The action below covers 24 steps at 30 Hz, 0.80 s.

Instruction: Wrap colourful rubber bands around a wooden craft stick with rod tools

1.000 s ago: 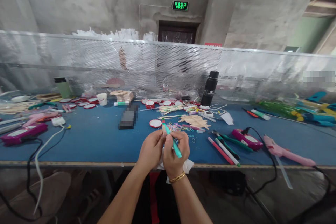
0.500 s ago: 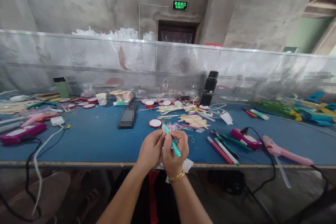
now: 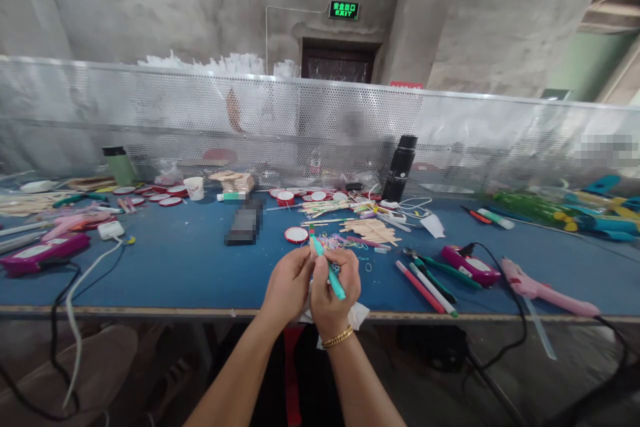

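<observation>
Between the fingers of my left hand [image 3: 287,283] is a wooden craft stick [image 3: 311,231], its upper end coloured red and green. My right hand [image 3: 336,287] grips a turquoise marker [image 3: 335,280] like a pen, with the marker's tip against or very close to the stick. Both hands are close together over the table's front edge. Just beyond them lie a heap of small coloured rubber bands [image 3: 340,241], a white disc with a red rim [image 3: 297,234] and a pile of plain craft sticks [image 3: 375,231]. White tissue [image 3: 357,315] shows under my right hand.
Right of my hands lie a red marker [image 3: 419,285], green-handled pliers [image 3: 445,265], a purple box [image 3: 470,265] and a pink glue gun [image 3: 540,287] with cables. A blurred dark phone-like slab [image 3: 244,222] lies left. A black bottle [image 3: 401,170] stands at the back by the mesh screen [image 3: 200,113].
Both hands stay in nearly the same place with the stick and the turquoise marker. The camera view has shifted very slightly.
</observation>
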Each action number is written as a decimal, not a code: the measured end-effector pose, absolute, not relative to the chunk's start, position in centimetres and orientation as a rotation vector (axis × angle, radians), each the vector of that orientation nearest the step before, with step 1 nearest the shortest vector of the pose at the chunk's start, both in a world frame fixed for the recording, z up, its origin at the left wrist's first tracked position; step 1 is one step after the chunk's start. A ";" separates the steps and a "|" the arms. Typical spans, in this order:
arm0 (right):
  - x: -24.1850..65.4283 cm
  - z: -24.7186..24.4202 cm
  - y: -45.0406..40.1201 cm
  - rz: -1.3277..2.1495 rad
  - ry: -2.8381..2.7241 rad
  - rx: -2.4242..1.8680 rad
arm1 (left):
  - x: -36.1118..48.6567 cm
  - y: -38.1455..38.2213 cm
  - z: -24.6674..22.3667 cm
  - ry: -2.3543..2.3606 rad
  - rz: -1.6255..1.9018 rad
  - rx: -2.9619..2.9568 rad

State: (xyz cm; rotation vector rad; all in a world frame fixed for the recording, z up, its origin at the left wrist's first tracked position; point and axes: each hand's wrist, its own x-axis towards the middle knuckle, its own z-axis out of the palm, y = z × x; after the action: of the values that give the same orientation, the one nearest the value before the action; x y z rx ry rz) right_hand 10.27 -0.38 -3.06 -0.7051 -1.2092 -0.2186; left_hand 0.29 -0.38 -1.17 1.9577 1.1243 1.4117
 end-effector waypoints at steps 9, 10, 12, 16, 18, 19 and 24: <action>10.2 -3.4 -0.3 -0.230 -1.148 -0.720 | 0.3 -0.4 -1.1 1.144 1.407 1.964; 10.2 -3.4 -0.2 -0.232 -1.145 -0.718 | 0.3 -0.4 -1.1 1.141 1.407 1.971; 10.2 -3.4 -0.2 -0.233 -1.156 -0.703 | 0.3 -0.4 -1.1 1.129 1.406 1.977; 10.2 -3.3 -0.4 -0.222 -1.176 -0.678 | 0.2 -0.3 -1.2 1.119 1.406 1.982; 10.3 -3.2 -0.5 -0.214 -1.188 -0.675 | 0.2 -0.2 -1.2 1.111 1.401 1.985; 10.3 -3.2 -0.5 -0.212 -1.194 -0.674 | 0.2 -0.2 -1.3 1.110 1.401 1.984; 10.3 -2.9 -0.6 -0.226 -1.212 -0.664 | 0.2 -0.3 -1.3 1.119 1.409 1.967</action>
State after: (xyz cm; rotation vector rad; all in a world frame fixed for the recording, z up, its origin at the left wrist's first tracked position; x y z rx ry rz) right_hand 10.30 -0.58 -2.93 -0.6637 -1.2122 -0.2256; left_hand 0.21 -0.30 -1.31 1.9670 1.1188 1.4089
